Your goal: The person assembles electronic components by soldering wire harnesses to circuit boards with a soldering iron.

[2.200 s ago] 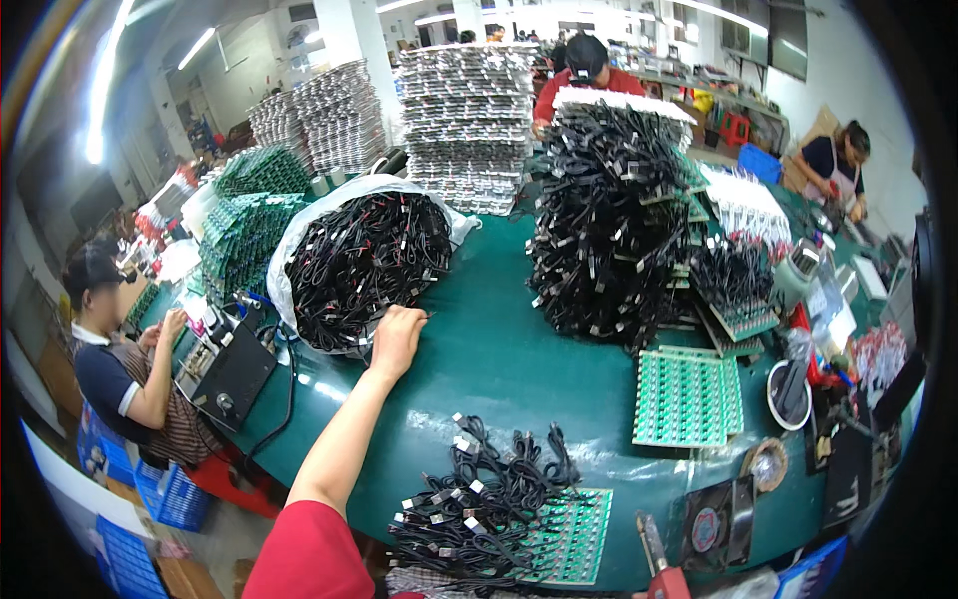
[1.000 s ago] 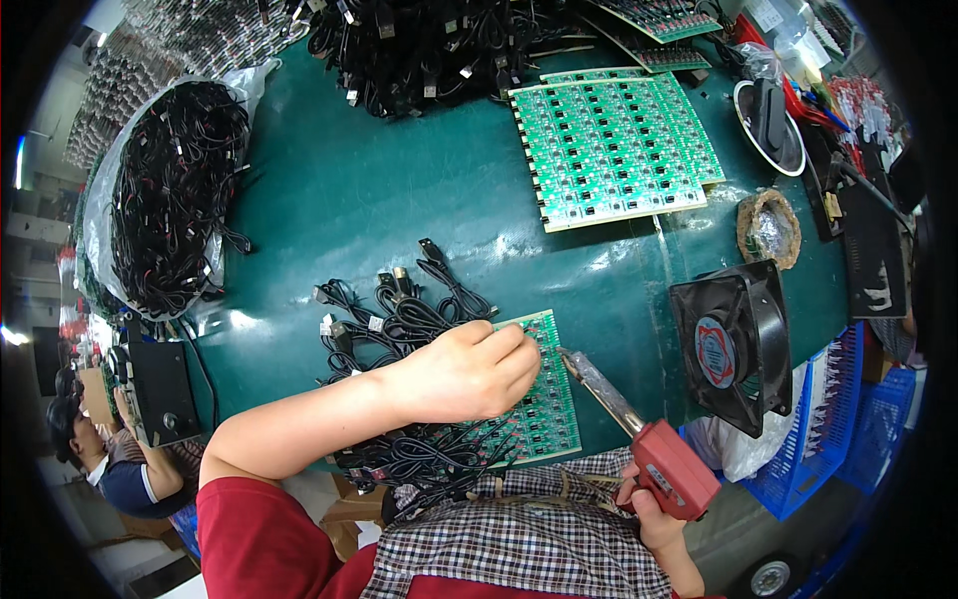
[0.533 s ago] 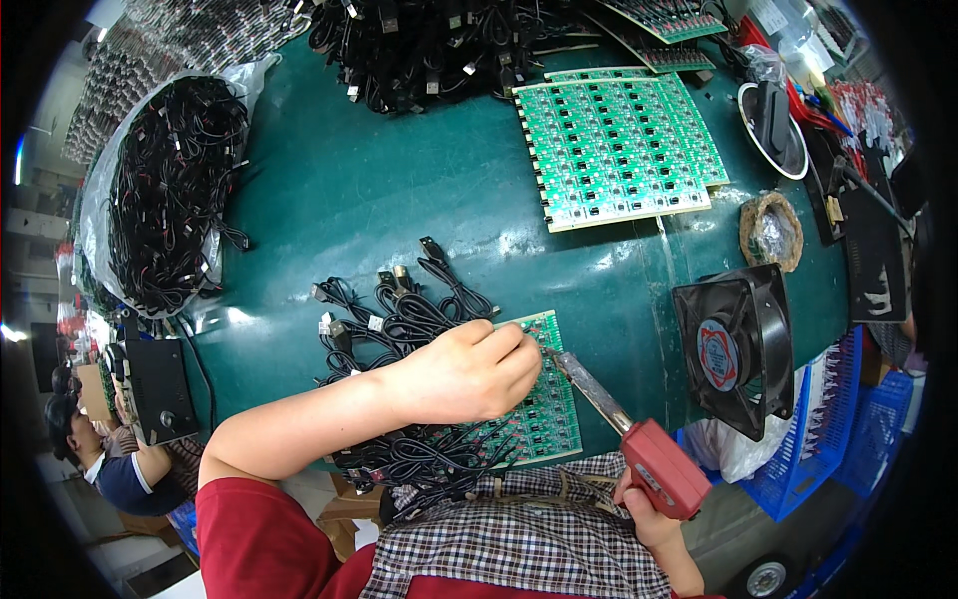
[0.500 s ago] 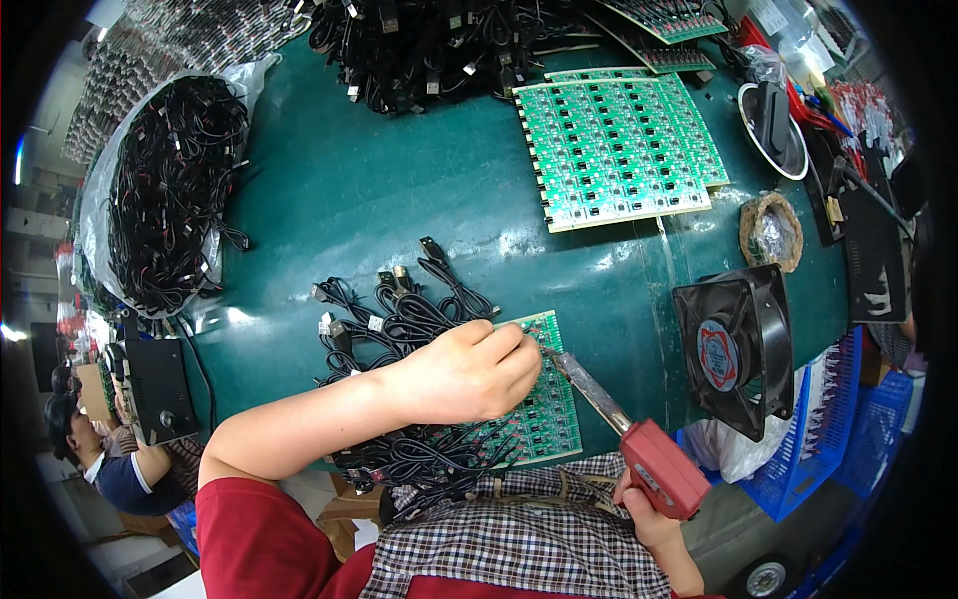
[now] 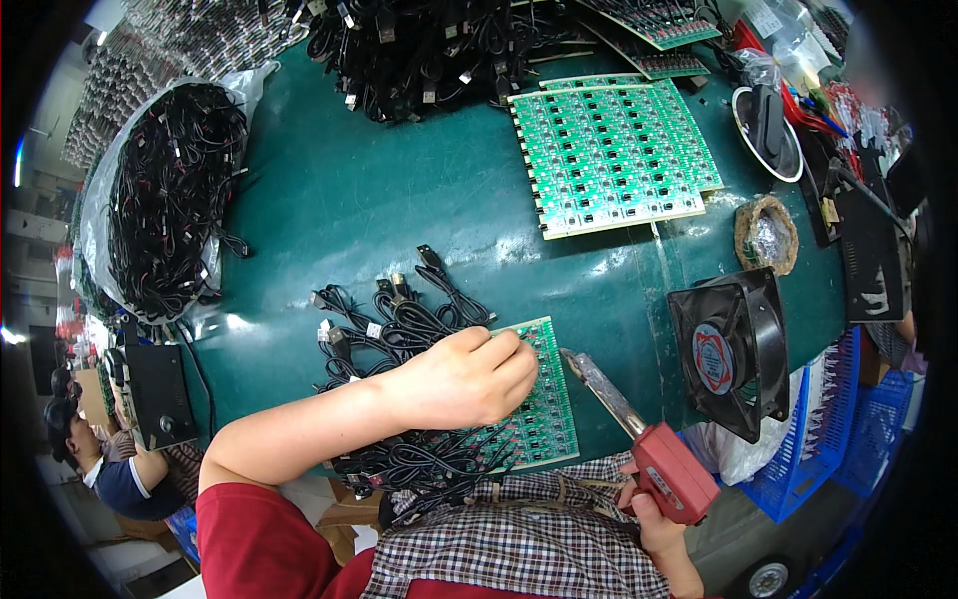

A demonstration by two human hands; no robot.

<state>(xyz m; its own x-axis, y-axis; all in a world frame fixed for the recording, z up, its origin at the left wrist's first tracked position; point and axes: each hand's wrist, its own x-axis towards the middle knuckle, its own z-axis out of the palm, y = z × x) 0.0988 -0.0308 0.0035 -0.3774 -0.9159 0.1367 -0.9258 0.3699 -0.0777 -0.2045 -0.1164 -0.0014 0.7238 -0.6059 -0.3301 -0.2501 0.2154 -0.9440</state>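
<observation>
My left hand (image 5: pixel 469 381) is closed in a pinch above the upper part of a green circuit board panel (image 5: pixel 555 399). Whatever lies between its fingertips is hidden. Black USB cables (image 5: pixel 399 324) lie in a loose heap around that hand, and more cable bundles (image 5: pixel 414 464) reach onto the panel's lower left side. In my right hand (image 5: pixel 654 519) is a red soldering gun (image 5: pixel 676 471), gripped by its handle. Its long metal barrel points up and left, with the tip just right of the panel and apart from it.
A black fan (image 5: pixel 728 354) stands on the right of the green table (image 5: pixel 379 180), below a hollow brown lump (image 5: pixel 766 236). Stacked circuit panels (image 5: pixel 614 150) lie beyond. Cable piles (image 5: pixel 424 50) sit at the back, others in a plastic bag (image 5: pixel 95 215). A person (image 5: pixel 130 459) sits far left.
The soldering gun has drawn back to the right, its tip moving off the panel's edge. My left hand keeps its pinch at nearly the same place.
</observation>
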